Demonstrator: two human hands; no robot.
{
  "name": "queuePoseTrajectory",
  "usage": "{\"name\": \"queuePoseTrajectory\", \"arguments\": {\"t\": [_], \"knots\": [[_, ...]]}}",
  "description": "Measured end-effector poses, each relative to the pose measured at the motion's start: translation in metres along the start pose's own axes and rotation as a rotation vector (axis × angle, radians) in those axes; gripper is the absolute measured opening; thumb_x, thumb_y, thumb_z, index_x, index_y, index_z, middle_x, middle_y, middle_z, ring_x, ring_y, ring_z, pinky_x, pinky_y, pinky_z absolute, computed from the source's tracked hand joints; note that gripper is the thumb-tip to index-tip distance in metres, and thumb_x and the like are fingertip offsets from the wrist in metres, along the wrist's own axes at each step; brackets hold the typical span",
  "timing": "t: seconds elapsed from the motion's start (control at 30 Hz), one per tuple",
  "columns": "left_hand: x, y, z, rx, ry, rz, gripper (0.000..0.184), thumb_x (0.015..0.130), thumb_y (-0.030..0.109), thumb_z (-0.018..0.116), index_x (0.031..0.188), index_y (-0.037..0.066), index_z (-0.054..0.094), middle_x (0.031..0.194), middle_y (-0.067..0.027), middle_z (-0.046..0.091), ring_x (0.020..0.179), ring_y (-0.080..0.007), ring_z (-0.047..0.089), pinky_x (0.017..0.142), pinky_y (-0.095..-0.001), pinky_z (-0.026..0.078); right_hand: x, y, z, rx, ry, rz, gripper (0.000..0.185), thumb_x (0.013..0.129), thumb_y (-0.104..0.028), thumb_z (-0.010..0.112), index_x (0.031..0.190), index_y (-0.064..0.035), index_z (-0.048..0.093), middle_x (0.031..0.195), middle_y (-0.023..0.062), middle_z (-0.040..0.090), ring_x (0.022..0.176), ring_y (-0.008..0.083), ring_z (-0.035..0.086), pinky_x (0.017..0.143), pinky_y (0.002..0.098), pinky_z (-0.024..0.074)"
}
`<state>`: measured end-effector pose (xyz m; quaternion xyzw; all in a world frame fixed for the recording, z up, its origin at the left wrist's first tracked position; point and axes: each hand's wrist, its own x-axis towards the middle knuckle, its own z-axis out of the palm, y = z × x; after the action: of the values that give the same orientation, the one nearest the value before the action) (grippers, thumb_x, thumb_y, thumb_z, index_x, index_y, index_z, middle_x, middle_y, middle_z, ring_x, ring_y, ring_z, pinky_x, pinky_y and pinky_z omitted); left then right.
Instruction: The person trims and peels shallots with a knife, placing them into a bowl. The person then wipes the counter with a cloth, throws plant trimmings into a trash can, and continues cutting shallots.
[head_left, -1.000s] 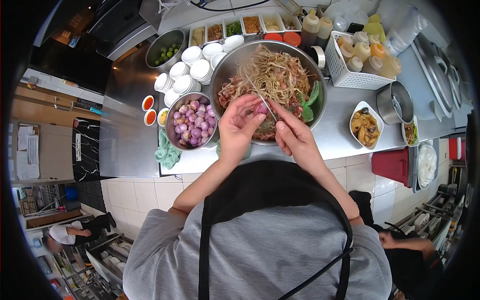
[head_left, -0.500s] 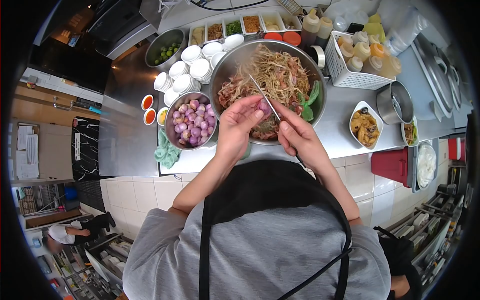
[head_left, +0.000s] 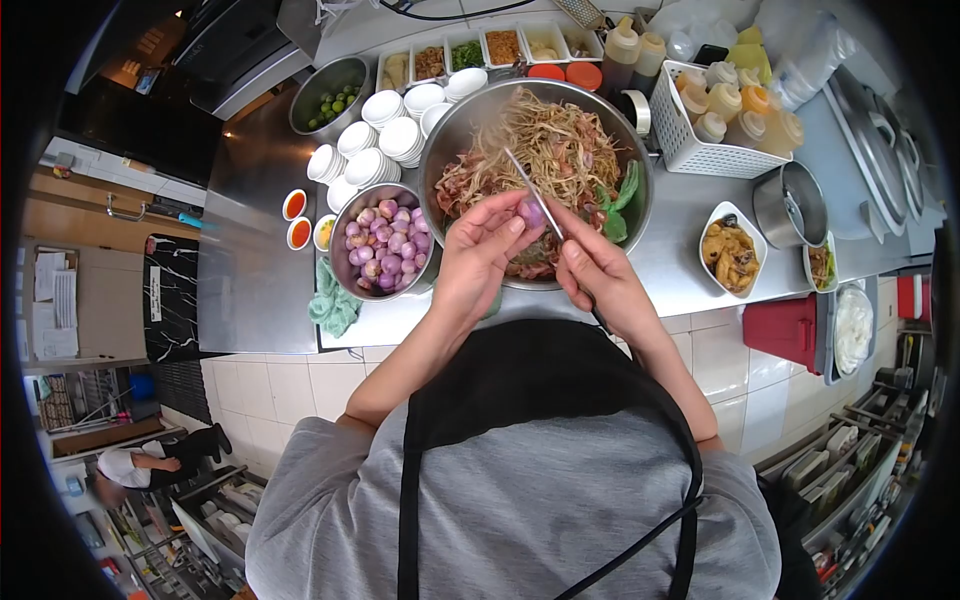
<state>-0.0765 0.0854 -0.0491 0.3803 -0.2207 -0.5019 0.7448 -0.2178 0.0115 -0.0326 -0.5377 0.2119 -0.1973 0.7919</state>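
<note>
Onion (head_left: 532, 211), one, round, is pinched by left hand (head_left: 480, 245) above large metal bowl (head_left: 447, 136); one slim knife (head_left: 527, 178) is gripped by right hand (head_left: 602, 272).

Single head-worn wide-angle view, close above the grey shirt (head_left: 560, 500), looks forward and steeply down onto steel table (head_left: 255, 270).
</note>
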Motion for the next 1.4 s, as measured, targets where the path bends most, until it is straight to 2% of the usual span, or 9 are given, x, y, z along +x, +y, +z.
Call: {"name": "queuePoseTrajectory", "arguments": {"t": [0.23, 0.43, 0.53, 0.63, 0.83, 1.0, 1.13, 1.27, 1.4], "knots": [[0.0, -0.001, -0.001, -0.131, -0.004, -0.078, 0.027, 0.083, 0.003, 0.048, 0.11, -0.002, 0.046, 0.104, -0.0084, 0.053, 0.098, -0.0161, 0.052, 0.091, -0.0312, 0.041, 0.002, 0.0, -0.01, 0.048, -0.048, 0.085, 0.038, 0.09, -0.014, 0.038, 0.128, -0.0117, 0.037, 0.057, -0.0046, 0.036, 0.047, 0.0032, 0.031, 0.042, 0.0165, 0.0254], [0.001, -0.002, -0.001, -0.146, -0.011, -0.061, 0.027, 0.083, 0.003, 0.049, 0.109, -0.002, 0.046, 0.104, -0.0081, 0.053, 0.099, -0.0166, 0.051, 0.092, -0.0315, 0.04, 0.002, 0.006, -0.005, 0.009, -0.015, -0.006, 0.037, 0.09, -0.013, 0.039, 0.127, -0.0119, 0.038, 0.057, -0.0043, 0.037, 0.047, 0.0032, 0.031, 0.042, 0.0166, 0.0257], [0.002, -0.005, -0.002, -0.137, -0.017, -0.028, 0.028, 0.083, 0.003, 0.049, 0.11, -0.002, 0.046, 0.104, -0.0081, 0.053, 0.099, -0.0167, 0.051, 0.092, -0.0317, 0.04, 0.002, 0.002, 0.0, -0.125, -0.001, -0.01, 0.039, 0.092, -0.019, 0.036, 0.129, -0.0097, 0.034, 0.057, -0.0017, 0.037, 0.047, 0.0046, 0.031, 0.043, 0.016, 0.0278], [0.001, -0.005, -0.001, -0.163, -0.014, -0.022, 0.024, 0.083, 0.002, 0.049, 0.106, -0.001, 0.047, 0.104, -0.01, 0.053, 0.098, -0.0167, 0.052, 0.089, -0.0315, 0.042, 0.003, 0.002, -0.005, -0.126, 0.023, -0.036, 0.037, 0.09, -0.013, 0.039, 0.127, -0.0119, 0.038, 0.059, -0.0036, 0.04, 0.048, 0.0032, 0.032, 0.043, 0.0169, 0.0264], [0.003, 0.0, 0.001, -0.181, -0.015, -0.086, 0.026, 0.082, 0.003, 0.051, 0.107, 0.0, 0.047, 0.102, -0.0074, 0.054, 0.097, -0.0157, 0.052, 0.091, -0.0307, 0.04, 0.001, 0.002, -0.01, 0.13, -0.004, 0.084, 0.037, 0.09, -0.013, 0.039, 0.127, -0.011, 0.038, 0.059, -0.0043, 0.037, 0.048, 0.0033, 0.032, 0.042, 0.0173, 0.0271], [0.004, -0.008, -0.001, 0.02, 0.0, 0.045, 0.028, 0.081, 0.004, 0.053, 0.108, 0.002, 0.049, 0.1, -0.0062, 0.054, 0.094, -0.013, 0.051, 0.086, -0.0275, 0.04, 0.002, 0.004, 0.003, -0.064, 0.019, -0.059, 0.036, 0.09, -0.013, 0.039, 0.125, -0.0103, 0.04, 0.059, -0.0049, 0.037, 0.048, 0.0028, 0.033, 0.043, 0.0165, 0.0272], [0.003, -0.006, 0.0, 0.076, 0.009, 0.063, 0.027, 0.081, 0.004, 0.053, 0.108, 0.001, 0.05, 0.1, -0.0058, 0.054, 0.093, -0.0124, 0.051, 0.087, -0.0278, 0.039, 0.002, 0.005, -0.004, -0.085, 0.022, -0.03, 0.035, 0.09, -0.013, 0.04, 0.125, -0.0103, 0.041, 0.06, -0.0051, 0.038, 0.049, 0.0026, 0.034, 0.043, 0.0162, 0.0275], [0.002, -0.005, 0.001, 0.044, -0.006, 0.038, 0.027, 0.082, 0.006, 0.052, 0.109, 0.0, 0.049, 0.102, -0.0067, 0.054, 0.095, -0.0137, 0.051, 0.089, -0.0293, 0.038, 0.005, 0.01, -0.009, -0.122, 0.078, -0.027, 0.034, 0.09, -0.014, 0.04, 0.124, -0.0095, 0.042, 0.058, -0.0042, 0.038, 0.049, 0.0027, 0.033, 0.043, 0.0164, 0.0274], [0.002, 0.0, 0.007, -0.022, 0.018, 0.002, 0.025, 0.085, 0.006, 0.048, 0.108, -0.003, 0.049, 0.101, -0.0092, 0.056, 0.093, -0.0158, 0.054, 0.084, -0.0279, 0.043, 0.004, 0.005, -0.008, -0.101, 0.114, -0.041, 0.033, 0.09, -0.015, 0.04, 0.122, -0.0082, 0.043, 0.056, -0.0035, 0.037, 0.048, 0.003, 0.033, 0.043, 0.0166, 0.0273]]}}
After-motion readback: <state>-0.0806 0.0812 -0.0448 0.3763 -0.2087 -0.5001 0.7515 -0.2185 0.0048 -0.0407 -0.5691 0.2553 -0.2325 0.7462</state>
